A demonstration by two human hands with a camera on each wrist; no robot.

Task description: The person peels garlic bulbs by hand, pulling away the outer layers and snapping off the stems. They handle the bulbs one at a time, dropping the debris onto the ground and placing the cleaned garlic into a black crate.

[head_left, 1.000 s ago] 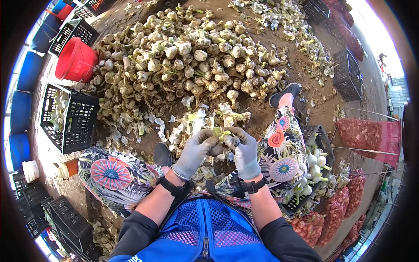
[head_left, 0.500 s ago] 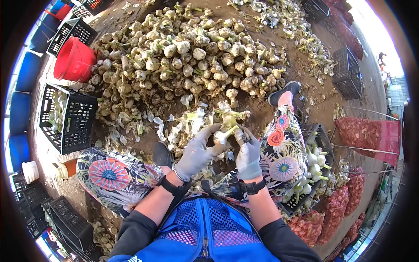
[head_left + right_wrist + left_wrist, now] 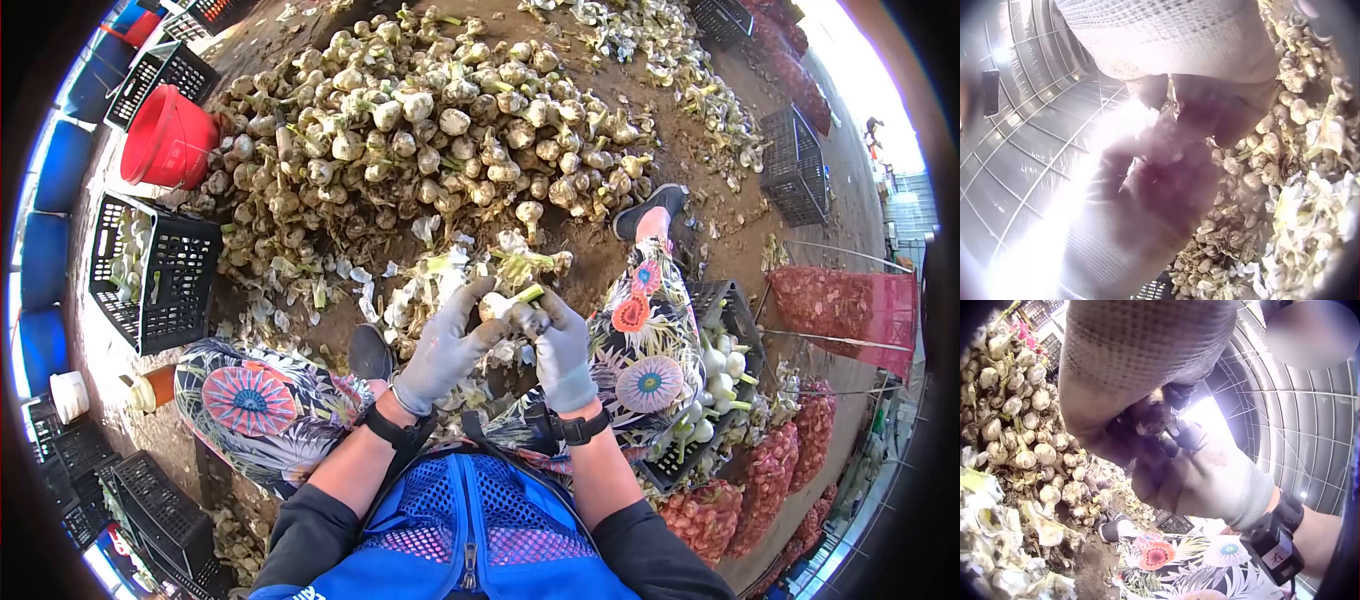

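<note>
A pale garlic bulb (image 3: 494, 306) with a short green stem (image 3: 527, 295) is held between two gloved hands in front of the lap. My left hand (image 3: 446, 348) grips the bulb from the left, fingers behind it and thumb in front. From the other side, my right hand (image 3: 562, 352) pinches at the bulb with curled, dirt-darkened fingertips, just below the stem. Both wrist views show the gloves (image 3: 1210, 475) meeting closely, with the bulb mostly hidden and in shadow. Papery peelings (image 3: 420, 305) lie on the ground beneath the hands.
Ahead spreads a big heap of unpeeled garlic (image 3: 440, 130). A red bucket (image 3: 170, 137) and a black crate (image 3: 155, 270) stand left. By the right leg is a crate holding cleaned white bulbs (image 3: 722, 365), with red mesh sacks (image 3: 770, 490) beyond it.
The hands turned the bulb and drew slightly apart, uncovering its white side and stem. Since then the right fingers have closed in against the bulb again.
</note>
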